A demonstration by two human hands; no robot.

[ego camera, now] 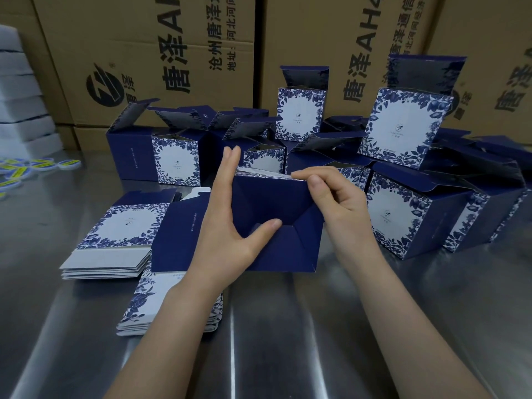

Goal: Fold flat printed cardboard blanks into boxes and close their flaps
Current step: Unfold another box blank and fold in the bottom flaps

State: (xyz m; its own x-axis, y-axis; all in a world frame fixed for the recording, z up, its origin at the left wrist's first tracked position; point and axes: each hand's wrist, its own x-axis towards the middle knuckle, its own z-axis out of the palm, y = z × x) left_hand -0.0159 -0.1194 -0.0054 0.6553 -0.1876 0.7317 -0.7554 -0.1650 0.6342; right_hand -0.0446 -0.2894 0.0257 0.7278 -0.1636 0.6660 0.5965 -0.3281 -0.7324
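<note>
Box blank: navy-blue printed cardboard box blank (276,226), half-erected and held up at the centre just over the table, its dark interlocking flaps facing the camera.
Left hand: left hand (227,226) lies flat against the box blank's left side, fingers straight and pointing up, thumb stretched across the near flaps and pressing on them.
Right hand: right hand (334,203) is at the box blank's upper right corner, fingers curled, thumb and fingertips pinching its top edge.
Left of the box blank: stack of flat blue-and-white floral cardboard blanks (115,240) on the table; a second stack of flat blanks (149,306) lies below it, partly hidden by the left forearm.
Behind the box blank: row of erected blue-and-white floral boxes (175,162) with lids standing open, close behind the raised fingers.
Right of the box blank: large erected floral box (417,214), just beside the right hand.
Far behind the box blank: tall brown corrugated shipping cartons (144,53) with black printed characters, forming a wall.
Far left of the box blank: pile of white foam pads (20,96), with small round yellow-and-blue stickers (40,165) spread on the table near it.
Under the box blank: shiny stainless-steel table (288,341).
</note>
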